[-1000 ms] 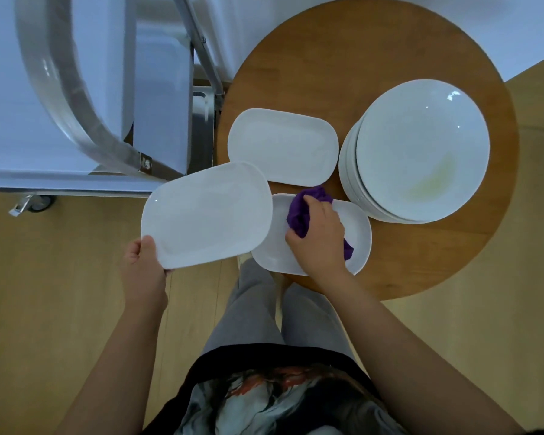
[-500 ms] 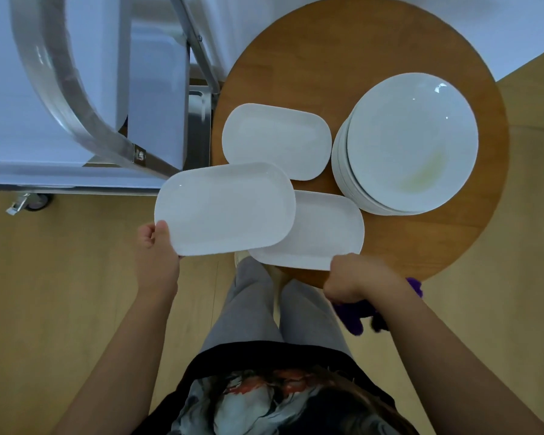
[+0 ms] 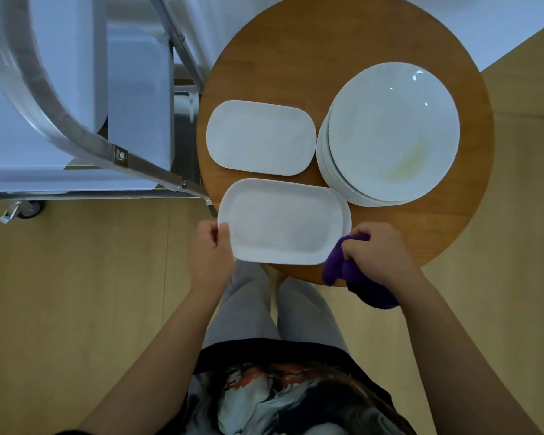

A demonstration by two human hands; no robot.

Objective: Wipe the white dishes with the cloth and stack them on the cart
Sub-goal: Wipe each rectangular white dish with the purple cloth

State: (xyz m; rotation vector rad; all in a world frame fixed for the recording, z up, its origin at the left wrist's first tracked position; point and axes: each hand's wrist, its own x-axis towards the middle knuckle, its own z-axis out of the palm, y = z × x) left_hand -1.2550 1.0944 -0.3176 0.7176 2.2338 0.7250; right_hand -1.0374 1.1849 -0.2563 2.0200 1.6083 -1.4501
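Observation:
My left hand [image 3: 210,252] pinches the left end of a white oblong dish [image 3: 280,221], thumb on its rim. That dish lies over a second oblong dish at the near edge of the round wooden table [image 3: 327,42], with only a sliver of the lower one showing on the right. My right hand [image 3: 377,252] grips the purple cloth [image 3: 352,274] at the dish's near right corner. A third oblong dish [image 3: 259,138] lies farther back. A stack of round white plates [image 3: 390,133] stands on the right; its top plate has a yellowish smear.
The metal cart [image 3: 76,89] with its curved tube frame and a castor [image 3: 22,210] stands to the left of the table, its white shelf surface in view. Wooden floor surrounds the table. My legs are under the table's near edge.
My left hand has carried the oblong dish rightward, from beside the table to over the other oblong dish. My right hand left that dish with the cloth, dropped below the table edge, then rose to the corner.

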